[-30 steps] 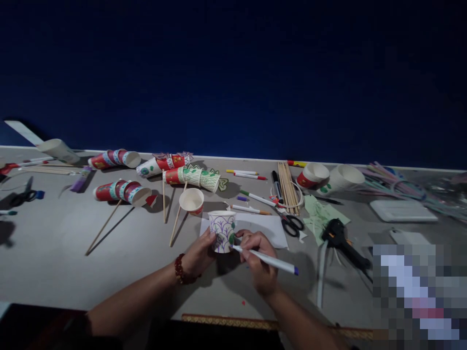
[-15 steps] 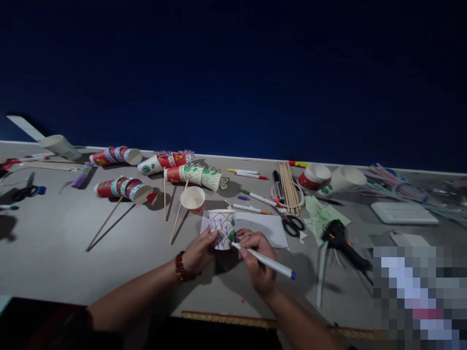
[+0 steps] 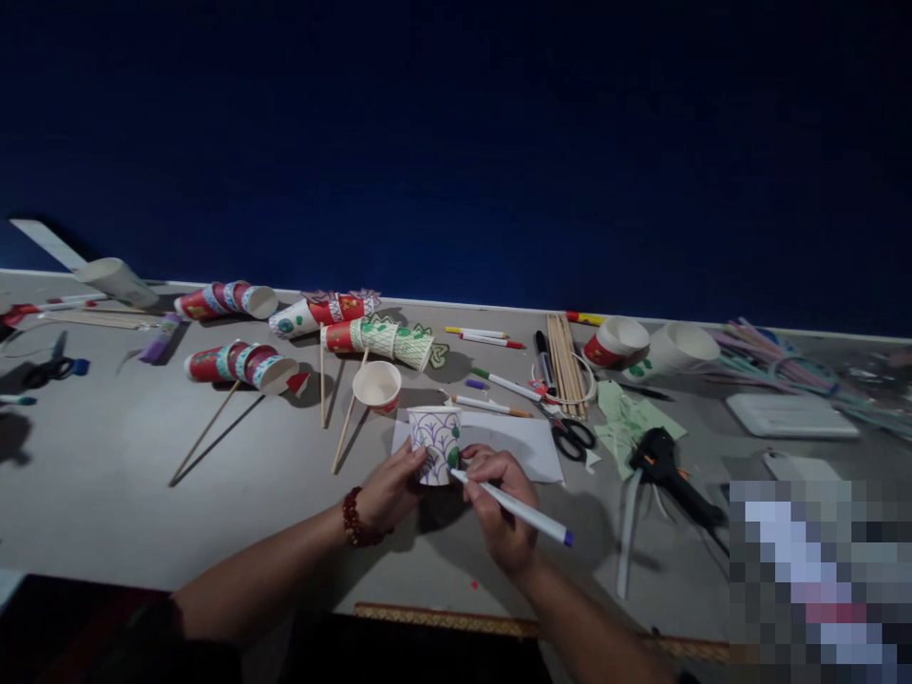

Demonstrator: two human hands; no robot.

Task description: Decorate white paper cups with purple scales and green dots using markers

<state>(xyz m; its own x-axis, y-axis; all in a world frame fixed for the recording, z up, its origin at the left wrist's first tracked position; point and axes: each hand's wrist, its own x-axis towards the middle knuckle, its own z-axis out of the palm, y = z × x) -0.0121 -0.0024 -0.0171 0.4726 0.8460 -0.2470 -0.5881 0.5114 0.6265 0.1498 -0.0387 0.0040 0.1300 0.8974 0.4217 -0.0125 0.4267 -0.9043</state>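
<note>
A white paper cup (image 3: 436, 439) with purple scale lines and green patches stands upright in my left hand (image 3: 390, 492), which is closed round its left side, thumb on the front. My right hand (image 3: 504, 503) is closed on a white marker (image 3: 523, 513) with a purple end. The marker's tip meets the cup's lower right side, or is very close to it. Beneath and behind the cup lies a white sheet of paper (image 3: 517, 448). A small purple cap (image 3: 477, 385) rests beyond the sheet.
Joined paper cups (image 3: 377, 342) on sticks lie at the back, near a single cup (image 3: 377, 387). Farther right are loose markers (image 3: 491, 340), wooden sticks (image 3: 566, 366), scissors (image 3: 572, 440), green paper scraps (image 3: 619, 418), a black glue gun (image 3: 674, 475) and stacked cups (image 3: 676, 350).
The marker has shifted very slightly, its back end a little to the left. Both hands keep their hold, and the cup stays nearly in place.
</note>
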